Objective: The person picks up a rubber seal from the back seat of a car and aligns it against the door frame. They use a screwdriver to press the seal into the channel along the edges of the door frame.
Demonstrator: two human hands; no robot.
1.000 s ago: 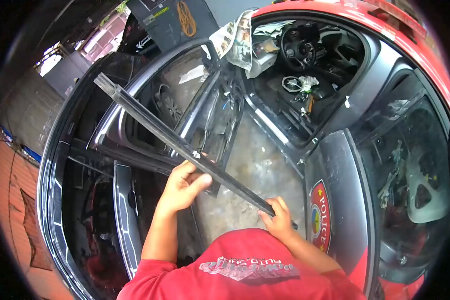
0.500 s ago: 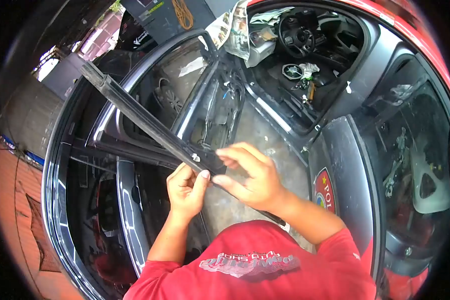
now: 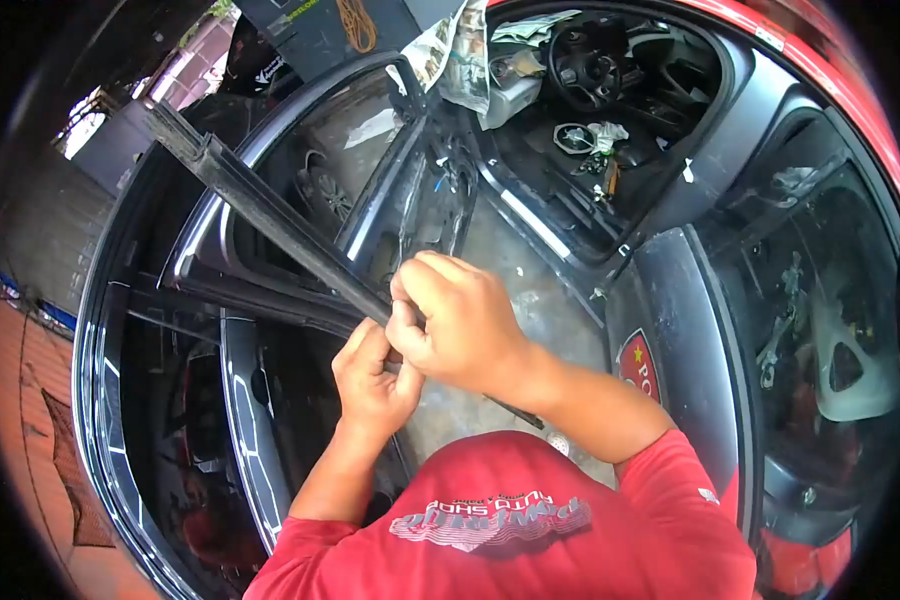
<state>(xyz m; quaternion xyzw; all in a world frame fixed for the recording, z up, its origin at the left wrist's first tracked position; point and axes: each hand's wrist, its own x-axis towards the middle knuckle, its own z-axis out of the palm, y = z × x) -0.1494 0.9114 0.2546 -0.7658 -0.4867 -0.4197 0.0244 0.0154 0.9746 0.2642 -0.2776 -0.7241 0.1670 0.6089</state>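
Note:
A long black rubber-edged trim strip (image 3: 270,220) slants from the upper left down to my hands, and its lower end shows again below my right forearm. My left hand (image 3: 372,385) is closed on the strip, thumb on top, near the middle of the view. Just above and touching it, my right hand (image 3: 460,325) is curled shut over the same stretch of strip. The small white clip seen there earlier is hidden under the right fingers.
An open dark car door (image 3: 370,240) stands ahead, with the car's footwell and steering wheel (image 3: 585,68) beyond it. Newspaper (image 3: 460,65) hangs by the door opening. Another door panel with a red badge (image 3: 638,362) is at the right. Glossy dark bodywork (image 3: 100,400) curves along the left.
My right hand has moved left and closed over the strip where the white clip was showing; before, its fingers were spread apart. My left hand keeps its hold on the strip.

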